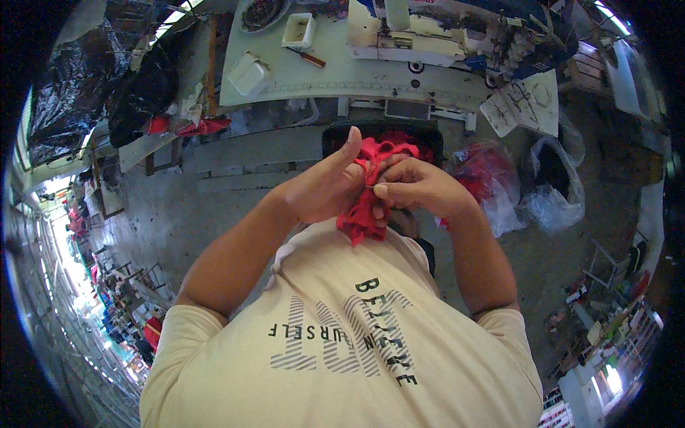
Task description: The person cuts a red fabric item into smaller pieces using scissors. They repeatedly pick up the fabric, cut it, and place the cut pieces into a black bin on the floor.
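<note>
In front of my chest a bunch of red cloth pieces (362, 221) hangs gathered between my two hands. My left hand (325, 189) holds the bunch from the left, its thumb pointing up and its other fingers closed around the cloth. From the right, my right hand (421, 187) pinches at the middle of the bunch with thumb and forefinger. A thin dark line shows at those fingertips, too small to name. Just beyond my hands stands a dark bin (333, 133) with more red cloth in it, partly hidden by the bunch.
A pale worktable (321, 84) runs ahead, carrying a sewing machine (428, 44), a white tub (298, 31), a white tray (249, 74) and a brown-handled tool (312, 60). Clear plastic bags (492, 178), one with red cloth, lie on the floor to the right. Black plastic (143, 85) hangs at left.
</note>
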Action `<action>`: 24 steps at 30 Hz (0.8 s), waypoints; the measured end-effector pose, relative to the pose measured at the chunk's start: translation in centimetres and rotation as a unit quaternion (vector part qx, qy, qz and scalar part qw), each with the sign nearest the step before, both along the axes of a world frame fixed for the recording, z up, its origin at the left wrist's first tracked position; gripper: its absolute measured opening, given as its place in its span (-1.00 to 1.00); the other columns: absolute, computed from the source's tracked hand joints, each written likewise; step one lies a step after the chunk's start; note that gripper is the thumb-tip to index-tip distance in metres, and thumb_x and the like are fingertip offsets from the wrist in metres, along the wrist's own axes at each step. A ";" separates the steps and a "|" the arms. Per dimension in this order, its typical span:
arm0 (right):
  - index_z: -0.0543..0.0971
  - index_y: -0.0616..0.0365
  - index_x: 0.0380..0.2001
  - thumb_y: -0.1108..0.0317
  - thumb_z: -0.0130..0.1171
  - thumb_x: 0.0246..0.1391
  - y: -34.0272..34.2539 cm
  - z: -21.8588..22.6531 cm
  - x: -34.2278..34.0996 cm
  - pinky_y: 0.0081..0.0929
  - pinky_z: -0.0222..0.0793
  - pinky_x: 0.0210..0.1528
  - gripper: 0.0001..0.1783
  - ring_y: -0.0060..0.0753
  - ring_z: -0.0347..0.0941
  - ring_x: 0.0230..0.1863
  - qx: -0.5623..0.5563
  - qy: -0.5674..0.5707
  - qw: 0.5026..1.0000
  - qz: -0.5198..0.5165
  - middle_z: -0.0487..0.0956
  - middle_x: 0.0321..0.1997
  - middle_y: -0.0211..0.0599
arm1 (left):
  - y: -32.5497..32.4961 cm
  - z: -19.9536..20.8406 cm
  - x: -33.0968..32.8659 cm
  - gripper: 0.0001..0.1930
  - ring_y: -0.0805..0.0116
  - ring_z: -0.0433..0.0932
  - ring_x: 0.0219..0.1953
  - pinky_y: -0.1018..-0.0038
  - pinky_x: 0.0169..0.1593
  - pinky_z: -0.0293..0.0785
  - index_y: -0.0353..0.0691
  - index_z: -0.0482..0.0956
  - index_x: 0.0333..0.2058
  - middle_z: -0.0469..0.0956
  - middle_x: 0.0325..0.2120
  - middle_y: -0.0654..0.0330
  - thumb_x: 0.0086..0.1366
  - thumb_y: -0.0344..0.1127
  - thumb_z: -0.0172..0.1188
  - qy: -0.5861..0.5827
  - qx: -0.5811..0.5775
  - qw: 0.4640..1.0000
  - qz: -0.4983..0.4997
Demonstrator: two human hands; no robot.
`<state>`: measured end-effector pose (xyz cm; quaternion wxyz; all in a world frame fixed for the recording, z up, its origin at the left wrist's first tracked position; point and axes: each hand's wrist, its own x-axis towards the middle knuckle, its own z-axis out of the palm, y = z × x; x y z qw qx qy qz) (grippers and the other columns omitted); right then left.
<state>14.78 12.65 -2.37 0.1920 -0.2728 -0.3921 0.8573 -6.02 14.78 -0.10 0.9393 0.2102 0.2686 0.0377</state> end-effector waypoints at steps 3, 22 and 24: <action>0.63 0.23 -0.44 0.10 0.15 0.17 -0.2 -0.1 -0.1 -0.58 0.33 -0.36 -0.63 -0.65 0.42 -0.43 0.020 -0.012 1.000 0.001 0.56 -0.45 -0.50 | -0.1 0.2 0.2 0.11 0.32 0.46 -0.04 0.41 0.02 0.39 -0.19 -0.03 0.34 0.33 0.13 0.13 0.07 0.65 -0.46 0.019 0.014 1.000 0.013; 0.54 0.13 -0.20 0.24 0.02 0.17 -5.6 -22.1 6.5 -0.33 0.44 -0.32 -0.75 -0.38 0.50 -0.38 0.200 -0.571 0.737 -0.301 0.55 -0.36 -0.32 | -1.6 -10.2 -4.6 -0.62 0.39 0.47 -0.15 0.41 -0.04 0.42 -0.18 0.46 0.04 0.52 -0.13 0.21 0.29 -0.19 0.16 0.359 0.410 0.838 0.023; 0.55 0.13 -0.11 0.32 -0.02 0.12 -5.5 -25.2 4.6 -0.15 0.49 -0.22 -0.70 -0.16 0.57 -0.25 0.319 -0.680 0.623 -0.216 0.59 -0.20 -0.20 | -2.4 -10.4 -4.5 -0.62 0.34 0.48 -0.12 0.38 0.00 0.42 -0.19 0.47 0.04 0.52 -0.10 0.17 0.28 -0.19 0.17 0.375 0.422 0.825 -0.039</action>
